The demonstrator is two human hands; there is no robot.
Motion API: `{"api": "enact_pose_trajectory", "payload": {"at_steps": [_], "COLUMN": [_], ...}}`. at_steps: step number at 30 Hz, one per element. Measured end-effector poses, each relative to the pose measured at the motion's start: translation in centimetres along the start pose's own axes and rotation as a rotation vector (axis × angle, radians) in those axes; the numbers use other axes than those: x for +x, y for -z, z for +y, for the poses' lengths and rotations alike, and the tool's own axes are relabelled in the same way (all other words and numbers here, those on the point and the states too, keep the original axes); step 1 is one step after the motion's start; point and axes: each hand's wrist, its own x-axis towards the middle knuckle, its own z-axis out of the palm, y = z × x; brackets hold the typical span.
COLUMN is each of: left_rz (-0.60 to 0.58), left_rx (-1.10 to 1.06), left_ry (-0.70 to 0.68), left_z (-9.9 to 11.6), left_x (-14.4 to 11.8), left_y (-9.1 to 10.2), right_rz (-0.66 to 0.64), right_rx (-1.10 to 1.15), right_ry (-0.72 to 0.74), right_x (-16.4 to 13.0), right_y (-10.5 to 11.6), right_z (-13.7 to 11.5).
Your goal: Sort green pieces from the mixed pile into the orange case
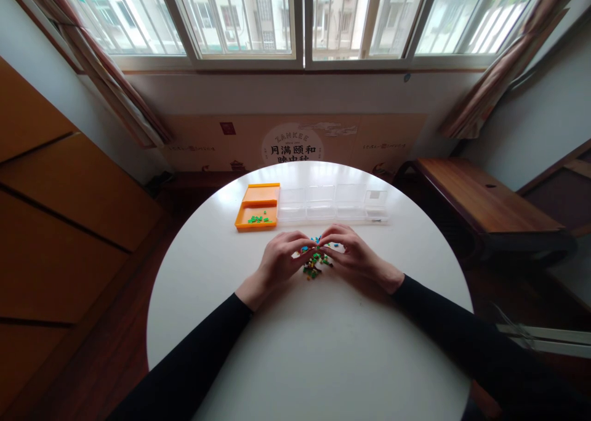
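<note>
1. Resting on the round white table (323,347), both hands meet over a small pile of coloured pieces (314,266) near the table's middle.
2. The left hand (281,262) curls its fingers inward at the pile's left edge; whether it pinches a piece cannot be told.
3. The right hand (353,256) curls likewise at the pile's right edge, fingertips touching the pieces; its grip is also unclear.
4. Beyond the hands lies an open orange box (258,207) with green pieces (258,219) inside.
5. Just beside it, to the right, stands a row of clear plastic boxes (335,203).
</note>
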Motion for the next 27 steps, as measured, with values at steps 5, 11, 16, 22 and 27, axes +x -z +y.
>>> {"api": "enact_pose_trajectory", "payload": {"at_steps": [5, 11, 16, 22, 27], "left_rz": [-0.003, 0.007, 0.018, 0.101, 0.270], "left_rx": [-0.012, -0.026, -0.041, 0.038, 0.230], "left_ry": [-0.010, 0.002, 0.010, 0.075, 0.276], "left_z": [-0.2, -0.2, -0.1, -1.5, -5.4], "left_x": [-0.1, 0.0, 0.0, 0.3, 0.0], "left_y": [-0.1, -0.2, -0.2, 1.3, 4.0], "right_rz": [-0.007, -0.013, -0.009, 0.014, 0.028], "right_rx": [-0.006, -0.018, -0.024, -0.038, -0.029], "right_ry": [0.018, 0.009, 0.008, -0.024, -0.052], "right_x": [-0.1, -0.2, -0.2, -0.2, -0.4], "right_y": [0.0, 0.0, 0.1, 0.5, 0.6], "right_z": [0.4, 0.6, 0.4, 0.3, 0.4]}}
